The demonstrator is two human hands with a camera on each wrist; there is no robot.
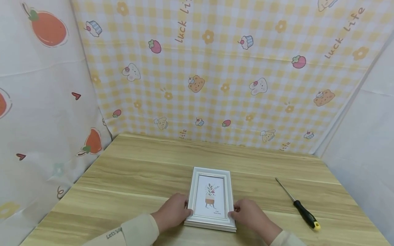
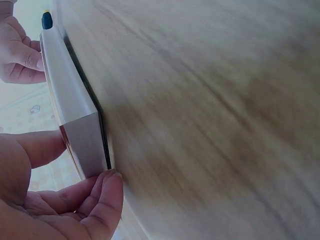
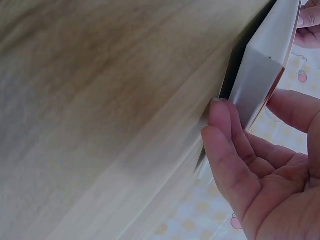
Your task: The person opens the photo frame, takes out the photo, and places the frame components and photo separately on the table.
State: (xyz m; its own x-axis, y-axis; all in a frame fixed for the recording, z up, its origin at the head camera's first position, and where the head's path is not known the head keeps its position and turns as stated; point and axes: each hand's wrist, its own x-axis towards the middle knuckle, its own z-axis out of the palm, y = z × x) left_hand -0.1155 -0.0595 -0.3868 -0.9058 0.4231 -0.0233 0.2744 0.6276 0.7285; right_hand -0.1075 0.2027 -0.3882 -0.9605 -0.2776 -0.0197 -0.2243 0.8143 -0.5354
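Note:
A white picture frame (image 1: 210,196) lies face up near the front of the wooden table, showing a print of a potted plant. My left hand (image 1: 174,212) grips its left side, thumb on the front face. The right hand (image 1: 250,215) grips the opposite side in the same way. In the left wrist view, curled fingertips reach the lower edge of the picture frame (image 2: 75,95), by its dark back. Fingers of my right hand (image 3: 270,175) also meet the lower edge in the right wrist view. The underside is mostly hidden.
A screwdriver (image 1: 303,210) with a black and yellow handle lies on the table (image 1: 135,174) to the right of the picture frame. Behind the table hangs a yellow checked cloth (image 1: 212,68), and pale cloth covers both sides.

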